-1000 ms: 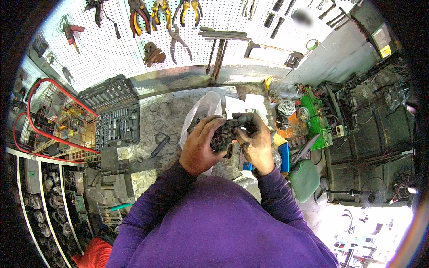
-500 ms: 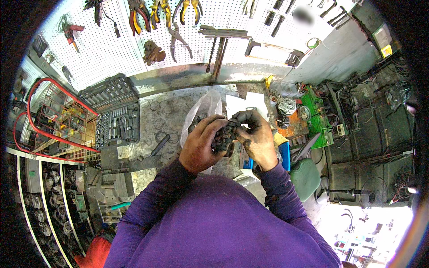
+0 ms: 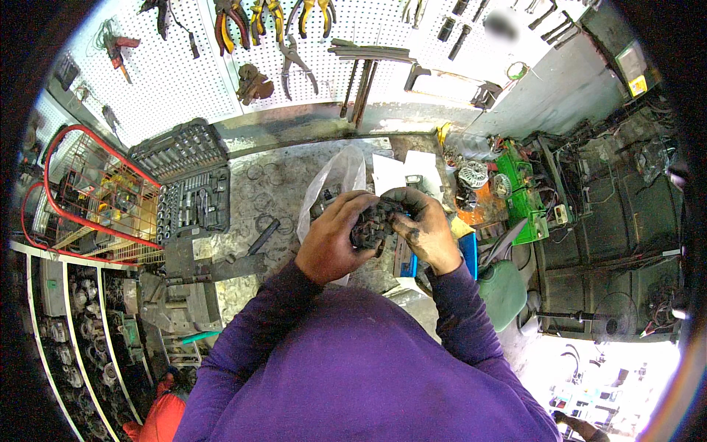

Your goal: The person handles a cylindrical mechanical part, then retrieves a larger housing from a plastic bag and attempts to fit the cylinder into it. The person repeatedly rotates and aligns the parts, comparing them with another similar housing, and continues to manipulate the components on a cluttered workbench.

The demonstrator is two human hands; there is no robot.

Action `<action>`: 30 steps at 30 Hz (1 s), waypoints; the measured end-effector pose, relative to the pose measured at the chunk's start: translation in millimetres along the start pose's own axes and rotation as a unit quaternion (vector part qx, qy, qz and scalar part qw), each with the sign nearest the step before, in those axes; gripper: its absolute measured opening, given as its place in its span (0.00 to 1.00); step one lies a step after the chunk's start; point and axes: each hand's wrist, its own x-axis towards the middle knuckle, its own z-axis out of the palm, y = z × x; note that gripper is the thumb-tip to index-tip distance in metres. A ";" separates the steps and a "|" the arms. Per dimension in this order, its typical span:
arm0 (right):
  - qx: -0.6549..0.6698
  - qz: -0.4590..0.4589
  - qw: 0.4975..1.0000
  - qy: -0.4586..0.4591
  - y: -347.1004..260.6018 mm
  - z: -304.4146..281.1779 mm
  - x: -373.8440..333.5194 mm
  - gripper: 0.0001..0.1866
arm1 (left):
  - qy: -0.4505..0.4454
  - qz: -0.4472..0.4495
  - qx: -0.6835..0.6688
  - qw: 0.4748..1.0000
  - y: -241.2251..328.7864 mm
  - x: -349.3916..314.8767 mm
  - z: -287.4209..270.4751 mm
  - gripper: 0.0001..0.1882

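The dark, grimy mechanical part (image 3: 370, 228) is up between my two hands, in front of my chest and above the workbench (image 3: 283, 177). My left hand (image 3: 333, 239) curls around its left side, fingers over the top, thumb underneath. My right hand (image 3: 426, 227) is bent in at its right edge, thumb and fingers drawn together on it; I can't tell exactly which bit they pinch. Just beyond my left hand lies a clear plastic bag (image 3: 352, 169), with white papers (image 3: 423, 165) to its right. Farther left sits an open socket set (image 3: 195, 202); well to the right, a green crate (image 3: 524, 193). Pliers (image 3: 297, 70) hang on the pegboard (image 3: 177, 81) beyond.
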 end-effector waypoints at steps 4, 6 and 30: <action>0.031 0.010 0.999 0.004 6.6 3.3 2.4 0.11 | -0.012 -0.018 0.006 1.000 0.6 1.6 -0.1 0.40; 0.035 -0.015 0.999 0.013 14.9 5.4 2.5 0.10 | -0.014 -0.030 0.005 0.999 -0.9 2.3 0.8 0.39; 0.432 0.319 0.826 -0.168 76.7 -3.8 66.1 0.13 | -0.082 -0.397 -0.490 0.772 -45.5 36.3 -20.0 0.15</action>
